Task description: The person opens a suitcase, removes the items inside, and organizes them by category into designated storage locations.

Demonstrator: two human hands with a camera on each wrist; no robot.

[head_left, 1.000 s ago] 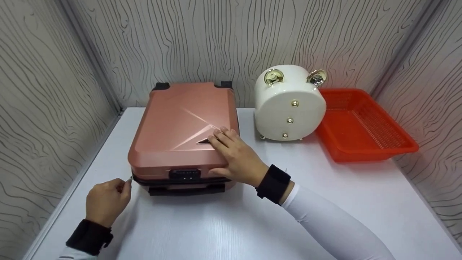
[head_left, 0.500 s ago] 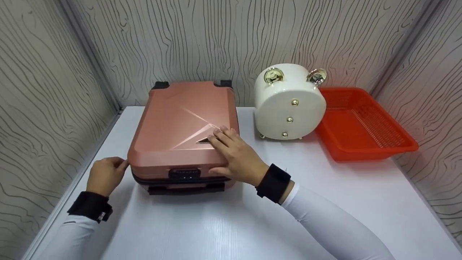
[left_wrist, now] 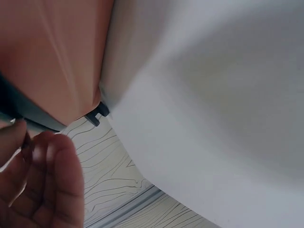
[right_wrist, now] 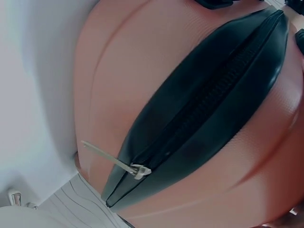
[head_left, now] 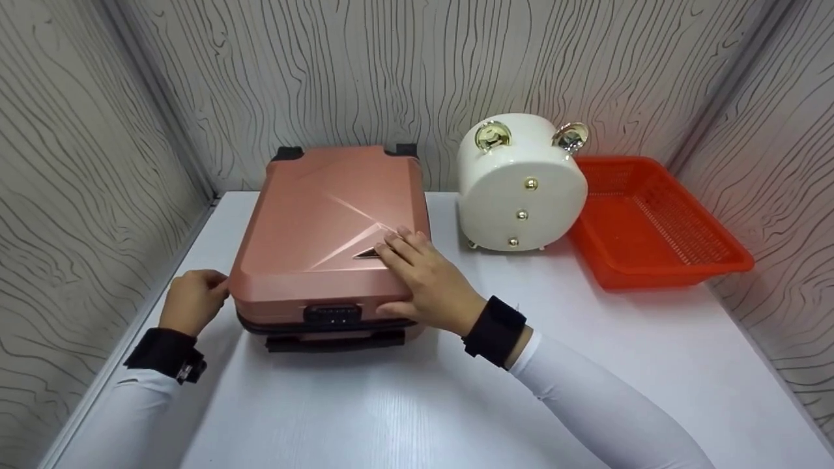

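A pink suitcase (head_left: 319, 215) lies on the desk (head_left: 391, 417), its inside hidden. The left hand (head_left: 193, 301) pinches a small zipper pull (left_wrist: 27, 148) at its left side. The right hand (head_left: 430, 283) rests flat on its top. A red basket (head_left: 677, 268) sits right of a round white thing (head_left: 521, 198).

The place appears to be a small booth: a white desk (head_left: 365, 417) lies beneath the left hand (head_left: 193, 303) and right hand (head_left: 431, 286), wood-grain-patterned panels (head_left: 352, 78) rise beyond both, left of one and well right of the other, and grey strips (head_left: 154, 98) line the corners.
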